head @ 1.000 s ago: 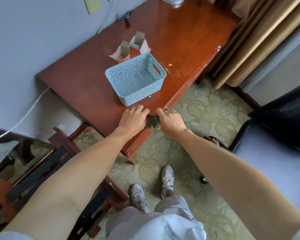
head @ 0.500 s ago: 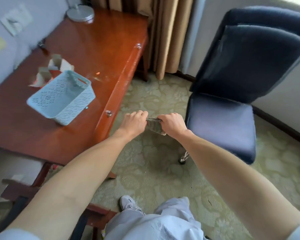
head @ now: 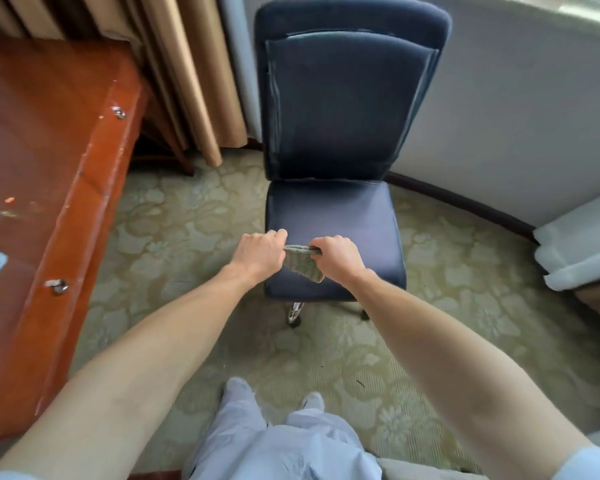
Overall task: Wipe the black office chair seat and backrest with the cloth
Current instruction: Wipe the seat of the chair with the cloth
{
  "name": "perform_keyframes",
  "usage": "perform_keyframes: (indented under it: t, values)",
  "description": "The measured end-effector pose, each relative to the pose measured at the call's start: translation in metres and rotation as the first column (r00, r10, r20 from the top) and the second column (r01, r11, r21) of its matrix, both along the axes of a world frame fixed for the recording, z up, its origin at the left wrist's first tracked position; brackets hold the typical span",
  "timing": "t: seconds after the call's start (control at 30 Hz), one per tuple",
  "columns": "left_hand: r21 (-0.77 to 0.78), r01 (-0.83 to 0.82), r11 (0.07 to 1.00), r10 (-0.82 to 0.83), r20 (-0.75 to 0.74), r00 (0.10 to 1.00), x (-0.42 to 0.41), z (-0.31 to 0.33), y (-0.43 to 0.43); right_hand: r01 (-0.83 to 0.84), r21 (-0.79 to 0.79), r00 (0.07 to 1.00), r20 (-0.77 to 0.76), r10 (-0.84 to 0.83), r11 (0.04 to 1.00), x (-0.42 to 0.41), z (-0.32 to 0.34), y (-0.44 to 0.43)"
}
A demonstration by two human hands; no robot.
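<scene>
We stood facing the chair [head: 333, 161], which sat on the patterned carpet [head: 174, 216] with its backrest [head: 347, 98] upright near the pale wall [head: 516, 116] and its seat [head: 333, 216] toward us. Both of our arms reached forward over the seat's front edge. Our left hand [head: 258, 252] and right hand [head: 338, 258] were each closed in a fist on the cloth [head: 302, 263], the left grip clamped on its left end and the right grip clamped on its right end, so the top edge ran taut between the two fists. The rest of the grey-green cloth hung down in a fold below that edge, against our right wrist. The cloth was held over the front part of the seat, toward the seat's front left corner; whether it touched the upholstery we could not tell. A chrome leg [head: 295, 311] of the chair showed under the seat's front edge.

To our left stood the red-brown wooden counter [head: 49, 168], its long edge running toward us, with two small metal fittings on that edge. Tan curtains [head: 187, 71] hung behind the counter's far corner, just beside the backrest. Our pale trousers [head: 278, 441] and shoes showed at the bottom, on the carpet and well apart from the chair.
</scene>
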State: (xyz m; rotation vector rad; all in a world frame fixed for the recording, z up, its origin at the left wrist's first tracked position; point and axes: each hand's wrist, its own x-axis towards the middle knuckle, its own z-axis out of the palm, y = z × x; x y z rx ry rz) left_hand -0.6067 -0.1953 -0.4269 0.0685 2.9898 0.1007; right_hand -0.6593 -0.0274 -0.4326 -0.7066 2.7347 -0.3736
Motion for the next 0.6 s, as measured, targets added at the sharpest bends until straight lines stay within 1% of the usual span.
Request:
perform_keyframes:
  t: [0.17,0.37,0.47,0.6]
  values:
    - [-0.007,0.047,0.999,-0.046,0.050,0.998,-0.056,-0.017,0.025,0.100,0.005,0.992,0.081,-0.100,0.995,-0.043,-0.014,0.029]
    - [0.018,0.127,0.992,-0.128,0.060,0.990,-0.129,-0.044,0.046,0.238,0.016,0.960,0.145,-0.238,0.971,-0.103,-0.032,0.050]
    - [0.027,0.190,0.981,-0.191,0.030,0.981,-0.153,-0.057,0.061,0.258,0.039,0.952,0.162,-0.261,0.965,-0.124,-0.037,0.067]
    - [0.054,0.247,0.967,-0.250,0.061,0.966,-0.175,-0.070,0.083,0.285,0.073,0.937,0.190,-0.294,0.956,-0.144,-0.043,0.094]
